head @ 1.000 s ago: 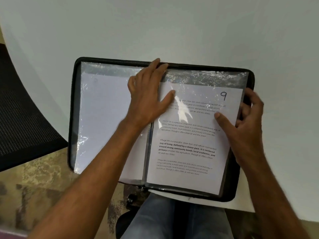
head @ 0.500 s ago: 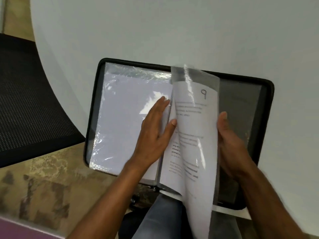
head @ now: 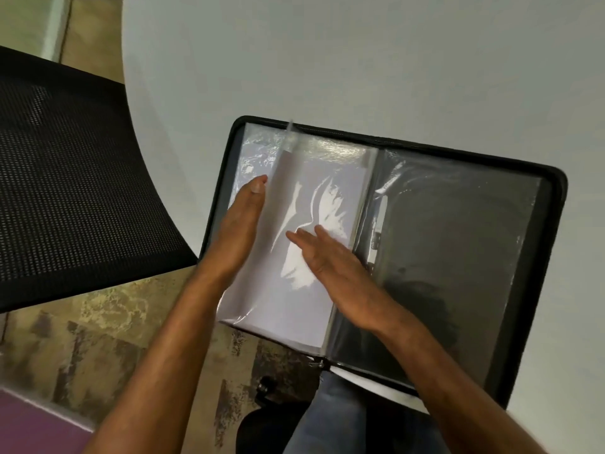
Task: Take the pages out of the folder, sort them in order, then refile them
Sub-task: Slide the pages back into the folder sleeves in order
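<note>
I note the sleeve [head: 304, 231] holding page 9 has turned from right to left in the folder [head: 553, 204] on the counter [head: 360, 60], my left hand [head: 240, 224] and right hand [head: 330, 257] flat, grasping nothing, exposing an empty dark pocket [head: 458, 257]; filing looks near its end.

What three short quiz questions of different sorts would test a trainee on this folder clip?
1. True or false: the black zip folder lies shut on the white round table.
2. Which hand rests flat on the turned clear plastic sleeve: A left hand, B right hand?
3. What colour is the folder's exposed right side?

Key: 1 false, it lies open. 2 B; the left hand sits at the sleeve's left edge, fingers straight. 3 Black; no printed page shows there.
</note>
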### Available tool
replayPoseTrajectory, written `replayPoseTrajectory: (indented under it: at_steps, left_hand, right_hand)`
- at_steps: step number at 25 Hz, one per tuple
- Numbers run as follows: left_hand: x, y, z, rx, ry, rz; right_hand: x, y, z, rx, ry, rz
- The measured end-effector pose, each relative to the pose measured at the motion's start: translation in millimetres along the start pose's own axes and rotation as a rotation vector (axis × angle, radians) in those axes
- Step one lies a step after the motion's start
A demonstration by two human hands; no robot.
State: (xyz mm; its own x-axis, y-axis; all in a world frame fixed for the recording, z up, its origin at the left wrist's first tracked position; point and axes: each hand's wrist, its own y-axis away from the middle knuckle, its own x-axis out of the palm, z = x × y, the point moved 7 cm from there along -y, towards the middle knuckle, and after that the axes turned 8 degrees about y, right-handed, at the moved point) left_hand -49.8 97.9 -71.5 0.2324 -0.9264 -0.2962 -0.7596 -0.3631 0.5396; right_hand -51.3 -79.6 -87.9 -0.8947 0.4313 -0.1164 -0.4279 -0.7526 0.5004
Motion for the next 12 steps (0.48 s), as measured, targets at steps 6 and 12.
replayPoseTrajectory:
  at_steps: [6, 12]
  left_hand:
    - [-9, 9, 13, 0.147, -0.582, -0.296]
    - [8, 16, 15, 0.198, -0.821, -0.446]
  right_hand:
    - [11, -4, -15, -0.142, 0.584, -0.095]
    - [-18, 26, -28, -0.171, 0.540, -0.434]
